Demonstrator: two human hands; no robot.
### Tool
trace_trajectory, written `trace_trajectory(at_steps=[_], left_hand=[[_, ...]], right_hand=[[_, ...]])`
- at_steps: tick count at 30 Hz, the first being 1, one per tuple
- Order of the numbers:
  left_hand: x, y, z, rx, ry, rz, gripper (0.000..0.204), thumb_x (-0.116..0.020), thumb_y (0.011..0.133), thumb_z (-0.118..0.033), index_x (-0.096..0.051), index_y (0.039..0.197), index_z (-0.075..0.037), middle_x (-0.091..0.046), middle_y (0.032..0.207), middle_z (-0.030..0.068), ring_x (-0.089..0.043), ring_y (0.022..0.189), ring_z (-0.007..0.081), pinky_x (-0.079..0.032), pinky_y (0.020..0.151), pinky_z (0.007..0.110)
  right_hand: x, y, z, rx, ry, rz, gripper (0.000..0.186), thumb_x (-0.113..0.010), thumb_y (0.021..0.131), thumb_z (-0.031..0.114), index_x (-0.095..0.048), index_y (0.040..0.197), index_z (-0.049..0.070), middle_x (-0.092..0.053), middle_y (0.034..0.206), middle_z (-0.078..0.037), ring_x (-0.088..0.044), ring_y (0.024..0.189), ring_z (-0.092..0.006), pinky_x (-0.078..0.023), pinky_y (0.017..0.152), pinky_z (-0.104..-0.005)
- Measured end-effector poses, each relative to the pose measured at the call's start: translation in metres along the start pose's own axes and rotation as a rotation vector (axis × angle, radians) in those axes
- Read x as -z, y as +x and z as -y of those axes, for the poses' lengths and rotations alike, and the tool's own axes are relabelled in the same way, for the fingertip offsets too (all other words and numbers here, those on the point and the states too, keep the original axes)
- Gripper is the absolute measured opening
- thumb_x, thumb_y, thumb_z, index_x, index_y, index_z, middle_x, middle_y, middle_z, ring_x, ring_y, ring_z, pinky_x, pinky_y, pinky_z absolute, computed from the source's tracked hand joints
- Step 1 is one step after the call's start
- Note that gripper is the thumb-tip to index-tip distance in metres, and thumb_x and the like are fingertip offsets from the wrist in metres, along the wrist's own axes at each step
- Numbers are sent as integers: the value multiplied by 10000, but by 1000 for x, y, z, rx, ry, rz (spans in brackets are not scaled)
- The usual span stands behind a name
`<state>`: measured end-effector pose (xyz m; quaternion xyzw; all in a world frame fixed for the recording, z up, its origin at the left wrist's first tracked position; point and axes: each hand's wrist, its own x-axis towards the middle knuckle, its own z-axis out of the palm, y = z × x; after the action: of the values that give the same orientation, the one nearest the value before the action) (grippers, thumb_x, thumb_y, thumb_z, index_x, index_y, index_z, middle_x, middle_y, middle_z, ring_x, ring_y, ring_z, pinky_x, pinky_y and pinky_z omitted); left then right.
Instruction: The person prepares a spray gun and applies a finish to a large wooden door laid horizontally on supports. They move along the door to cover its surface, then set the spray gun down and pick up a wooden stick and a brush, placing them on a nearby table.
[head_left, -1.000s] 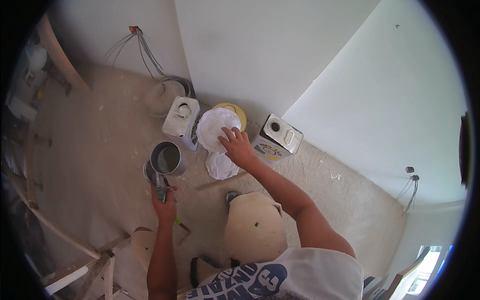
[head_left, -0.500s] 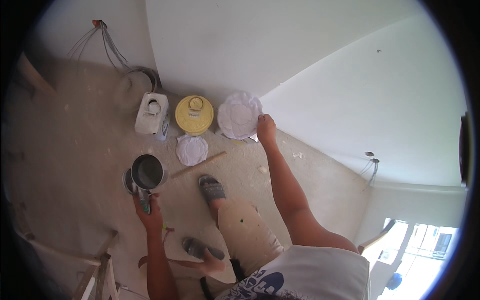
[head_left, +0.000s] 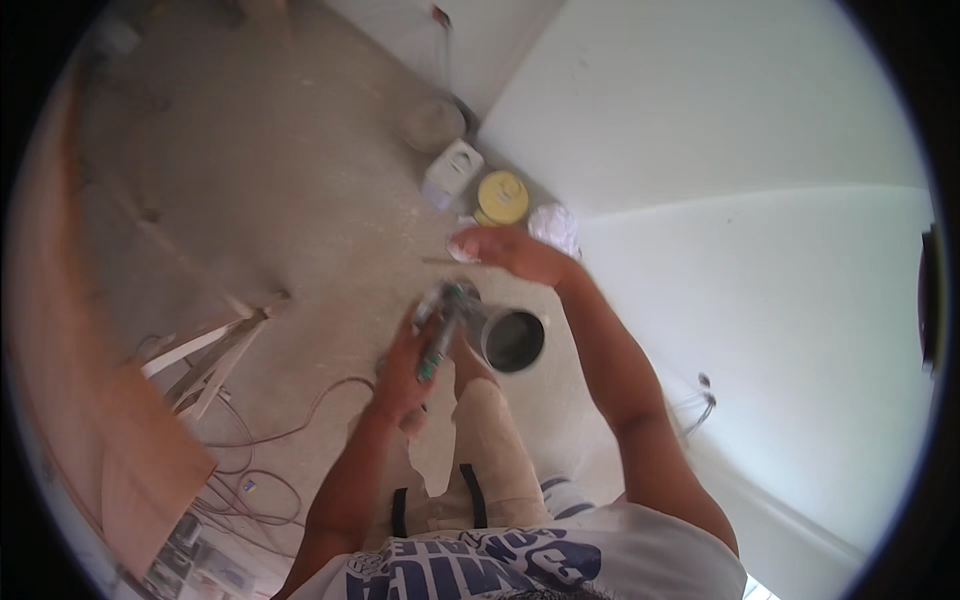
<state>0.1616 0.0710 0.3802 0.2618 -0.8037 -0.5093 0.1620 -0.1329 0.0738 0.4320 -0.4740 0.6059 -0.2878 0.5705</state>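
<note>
My left hand [head_left: 405, 365] is closed on a metal spray gun [head_left: 440, 320] with an open grey metal cup [head_left: 513, 340] at its right. Above and beyond the gun, my right hand [head_left: 500, 250] is blurred; whether it grips anything is unclear. Behind it on the floor stand a white rectangular can [head_left: 452, 168] and a yellow round lidded container [head_left: 502, 197]. A crumpled white round cloth or paper [head_left: 553, 225] lies to their right, partly hidden by my right hand and arm.
A wooden trestle [head_left: 210, 355] and a large brown board [head_left: 130, 440] are at the left, with looped hoses [head_left: 270, 480] beside them on the bare screed floor [head_left: 280, 150]. White walls [head_left: 750, 120] rise at the right, with loose wires [head_left: 705, 405] low on one.
The view has swung. My right hand has left the white round piece it was moving rightward and drawn back left. My left hand has turned the gun, bringing the cup to the right.
</note>
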Motion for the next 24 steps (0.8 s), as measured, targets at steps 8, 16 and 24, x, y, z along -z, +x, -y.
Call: trace_trajectory(at_steps=[8, 16, 24], left_hand=[[105, -163, -126, 56, -133, 122, 734, -626, 837, -58, -391, 1524, -161, -273, 1577, 251, -470, 1321, 448, -422, 1085, 474], [133, -297, -245, 218, 15, -130, 769, -604, 818, -24, -374, 1537, -169, -164, 1637, 196, -460, 1334, 454, -425, 1092, 452], [139, -460, -297, 469, -46, -649, 623, -635, 882, -89, -448, 1475, -59, -583, 1316, 256, -585, 1224, 387, -469, 1023, 426]], right_hand=[[-157, -19, 160, -100, -321, 938, 433, -592, 984, 476, -627, 1152, 78, -642, 1093, -59, -565, 1051, -163, -445, 922, -324], [-234, -105, 299, 161, -423, 698, 419, -711, 924, 405, -593, 1133, 62, -636, 1071, -65, -589, 1007, -169, -469, 893, -322], [-320, -237, 415, 697, -475, 651, 653, -864, 759, 313, -543, 1266, 55, -509, 1390, -143, -505, 1285, -297, -402, 1087, -375]])
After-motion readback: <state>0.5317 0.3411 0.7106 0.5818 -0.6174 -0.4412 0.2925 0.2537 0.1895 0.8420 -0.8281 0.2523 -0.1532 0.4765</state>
